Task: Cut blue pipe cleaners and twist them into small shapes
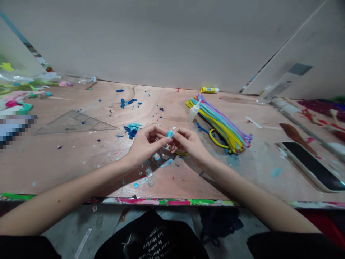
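Note:
A small light-blue piece (169,134), perhaps clay or foam, is pinched between the fingertips of both hands above the middle of the table. My left hand (147,142) grips it from the left with thumb and forefinger, the other fingers curled. From the right, my right hand (190,142) holds the same piece, its lower fingers tucked in. Just left of my left hand lies a cluster of dark-blue and light-blue pieces (132,130). Pale-blue and white scraps (149,171) are scattered on the table below the hands.
Right of the hands lies a bundle of coloured pipe cleaners (223,122), with a small white nozzle bottle (194,112) beside it. A yellow glue stick (209,90) rests near the back wall. A clear set square (75,123) is at left, a phone (312,165) at right.

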